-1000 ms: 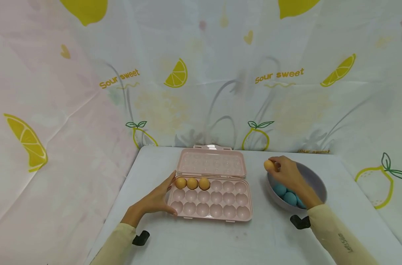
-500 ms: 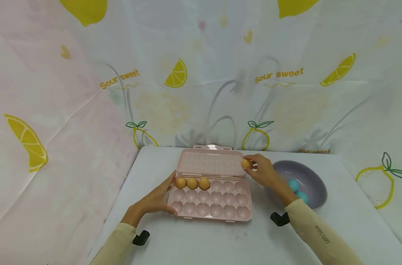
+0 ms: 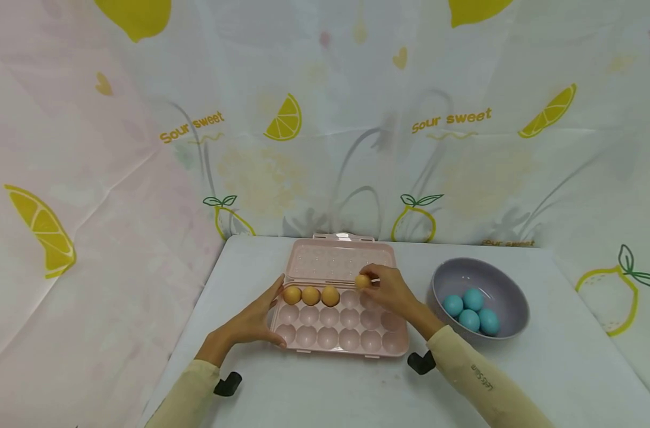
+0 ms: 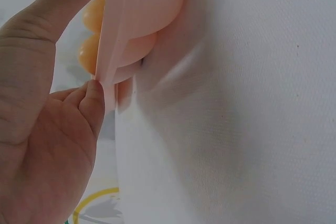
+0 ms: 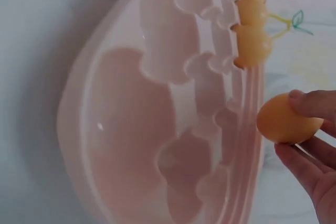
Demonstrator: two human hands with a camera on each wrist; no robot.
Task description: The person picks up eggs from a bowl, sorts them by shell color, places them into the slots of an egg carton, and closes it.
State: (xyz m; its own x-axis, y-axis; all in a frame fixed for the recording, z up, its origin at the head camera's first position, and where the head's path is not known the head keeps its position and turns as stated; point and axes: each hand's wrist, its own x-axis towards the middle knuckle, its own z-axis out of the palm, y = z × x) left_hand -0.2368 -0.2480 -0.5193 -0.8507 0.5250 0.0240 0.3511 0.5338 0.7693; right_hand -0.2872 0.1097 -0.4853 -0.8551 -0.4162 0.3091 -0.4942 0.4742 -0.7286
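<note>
An open pink egg box lies on the table, its lid folded back. Three orange eggs sit in the left cups of its back row. My left hand grips the box's left end, thumb at the front corner and fingers towards the back; in the left wrist view, thumb and fingertips touch the rim. Between the thumb and fingers of my right hand is a fourth orange egg, held above the back row, right of the others. That hand covers some right-hand cups in the head view.
To the right of the box stands a grey-purple bowl with several blue eggs in it. A white cloth covers the table. Behind hangs a lemon-patterned curtain.
My right hand has carried the orange egg leftwards from over the bowl to above the egg box's back row. The left hand has stayed at the box's left end.
</note>
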